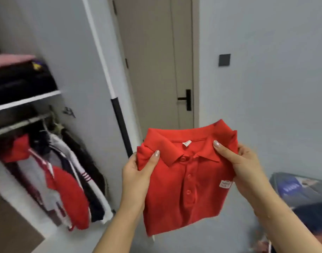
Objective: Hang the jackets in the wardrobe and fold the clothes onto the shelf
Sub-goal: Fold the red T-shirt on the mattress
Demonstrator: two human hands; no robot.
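- Between my two hands, in mid-air in front of the door, I hold a folded red polo shirt (187, 178), collar up and buttoned placket facing me, with a small white tag at its right edge and another inside the collar.
- My left hand (138, 177) grips the shirt's left shoulder fold, thumb on the front near the collar and the other fingers curled behind the cloth.
- My right hand (242, 167) grips the right shoulder fold the same way, thumb pressed on the collar's right wing, fingers wrapped round the back.
- The shirt's lower half hangs free below both hands, touching nothing I can see.
- Behind the shirt stands a beige door (156, 66) with a black lever handle (185, 99), and on the grey wall to its right sits a dark square switch plate (224, 59).
- To my left the wardrobe (78, 57) stands open, well apart from the shirt; its white shelf (27, 100) carries a stack of folded dark clothes (21, 81) with a pink piece on top, all blurred.
- Under the shelf a rail (19, 125) holds hanging jackets (65, 179) in red, white, navy and black, packed close together.
- At the lower right edge I see dark blue and grey fabric (300, 190) lying in a heap; what it rests on I cannot tell.
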